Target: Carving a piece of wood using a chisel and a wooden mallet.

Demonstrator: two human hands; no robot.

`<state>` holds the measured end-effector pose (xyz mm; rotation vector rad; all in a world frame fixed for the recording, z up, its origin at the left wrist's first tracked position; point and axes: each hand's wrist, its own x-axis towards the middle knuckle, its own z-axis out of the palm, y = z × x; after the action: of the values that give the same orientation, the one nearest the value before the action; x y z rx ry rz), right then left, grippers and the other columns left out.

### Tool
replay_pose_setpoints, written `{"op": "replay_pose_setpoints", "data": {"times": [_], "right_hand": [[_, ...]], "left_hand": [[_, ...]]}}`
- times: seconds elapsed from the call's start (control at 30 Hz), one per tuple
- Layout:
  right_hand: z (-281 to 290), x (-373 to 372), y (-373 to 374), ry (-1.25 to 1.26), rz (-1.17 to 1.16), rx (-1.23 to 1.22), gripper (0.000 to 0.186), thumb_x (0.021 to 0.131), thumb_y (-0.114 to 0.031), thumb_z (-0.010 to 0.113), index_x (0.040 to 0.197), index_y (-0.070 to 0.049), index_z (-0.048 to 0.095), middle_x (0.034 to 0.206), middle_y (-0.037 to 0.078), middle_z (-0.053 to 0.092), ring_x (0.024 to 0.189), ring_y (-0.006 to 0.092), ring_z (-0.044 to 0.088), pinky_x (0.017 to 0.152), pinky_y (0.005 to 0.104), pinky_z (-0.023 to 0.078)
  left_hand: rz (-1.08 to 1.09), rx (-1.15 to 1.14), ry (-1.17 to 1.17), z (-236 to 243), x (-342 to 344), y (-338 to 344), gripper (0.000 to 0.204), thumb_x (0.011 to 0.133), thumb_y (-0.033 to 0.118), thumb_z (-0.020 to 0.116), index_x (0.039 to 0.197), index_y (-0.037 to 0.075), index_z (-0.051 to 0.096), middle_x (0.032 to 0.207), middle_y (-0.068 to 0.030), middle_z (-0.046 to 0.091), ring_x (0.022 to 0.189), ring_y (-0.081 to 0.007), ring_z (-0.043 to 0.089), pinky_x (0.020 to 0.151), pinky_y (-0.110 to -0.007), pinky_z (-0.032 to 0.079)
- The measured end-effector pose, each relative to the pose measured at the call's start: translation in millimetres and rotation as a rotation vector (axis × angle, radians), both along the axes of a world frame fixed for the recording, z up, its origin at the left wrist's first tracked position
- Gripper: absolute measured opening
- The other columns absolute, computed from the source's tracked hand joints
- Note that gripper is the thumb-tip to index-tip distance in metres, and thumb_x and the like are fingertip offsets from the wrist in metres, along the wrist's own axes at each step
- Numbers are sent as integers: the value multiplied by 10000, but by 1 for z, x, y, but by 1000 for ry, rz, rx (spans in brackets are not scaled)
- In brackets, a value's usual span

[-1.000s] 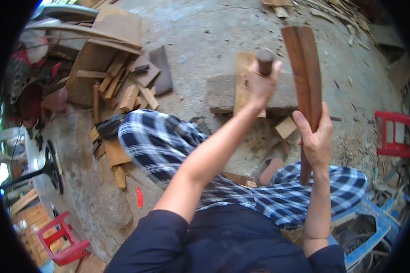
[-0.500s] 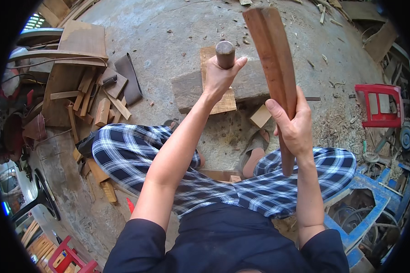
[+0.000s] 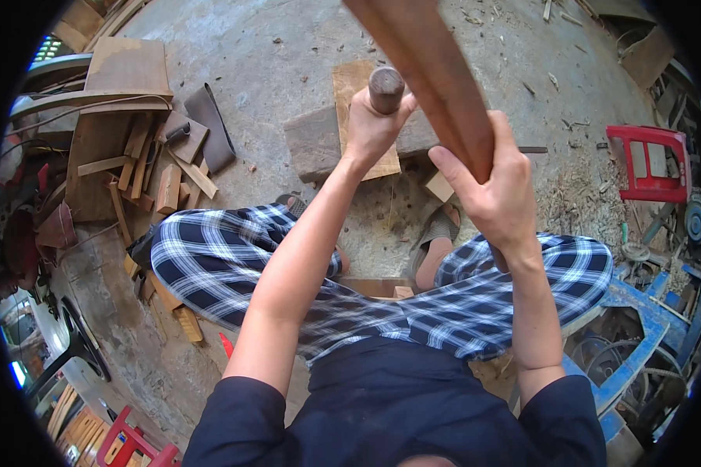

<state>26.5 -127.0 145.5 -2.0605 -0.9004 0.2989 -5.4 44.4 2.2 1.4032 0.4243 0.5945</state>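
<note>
My left hand (image 3: 372,131) is wrapped round an upright wooden handle (image 3: 387,86), whose round top end faces me. The tool's lower part is hidden beneath the hand. It stands over a light wooden board (image 3: 356,76) lying across a thick grey-brown timber block (image 3: 310,148) on the floor. My right hand (image 3: 497,187) grips a long reddish-brown wooden club (image 3: 424,70), raised and slanting up to the left. The club's far end runs out of the top of the picture. Its narrow lower end shows below my wrist.
Wood offcuts (image 3: 169,187) are heaped at the left beside a dark flat strip (image 3: 210,128). A red plastic stool (image 3: 650,162) and a blue metal frame (image 3: 623,327) stand at the right. A small wood block (image 3: 439,187) lies near my foot. Shavings litter the concrete floor (image 3: 288,54).
The club in my right hand has tipped leftward, its upper end coming nearer the handle. My left hand has stayed on the handle. The view has shifted slightly.
</note>
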Motion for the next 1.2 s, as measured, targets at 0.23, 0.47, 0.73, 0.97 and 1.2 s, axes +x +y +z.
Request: {"op": "replay_pose_setpoints", "data": {"times": [0.23,0.47,0.73,0.97,1.2], "right_hand": [[-18,-2,5,-82,15,-146,510,882,-343,767,1154,13,523,788,242,718,763,405,742,660,451,585],[-18,16,-21,144,-128,57,541,885,-411,777,1133,35,599,889,198,734,710,261,729,651,377,580],[-2,3,-32,390,-173,145,540,892,-418,776,1128,35,600,813,82,665,530,107,589,439,250,476],[-11,-5,-31,446,-171,119,543,888,-420,782,1132,27,593,837,88,678,547,116,606,443,252,490],[-5,-9,-22,456,-129,106,577,882,-430,788,1169,28,586,809,70,664,547,114,600,447,246,481]], "left_hand": [[5,1,-87,-14,0,-18,67,877,22,722,940,22,700,805,-7,716,770,-48,639,675,-265,519],[472,-33,-51,-6,10,-17,248,908,100,773,745,103,587,719,54,586,650,-55,536,611,-260,451],[572,-283,-124,5,4,17,243,880,110,795,753,84,589,734,24,601,625,-71,528,606,-271,448],[131,-112,74,20,-1,18,257,847,186,851,809,99,613,745,33,594,649,-62,542,587,-239,419],[36,-59,113,4,-5,18,259,848,186,855,825,103,610,745,58,578,668,-43,514,603,-243,411]]}}
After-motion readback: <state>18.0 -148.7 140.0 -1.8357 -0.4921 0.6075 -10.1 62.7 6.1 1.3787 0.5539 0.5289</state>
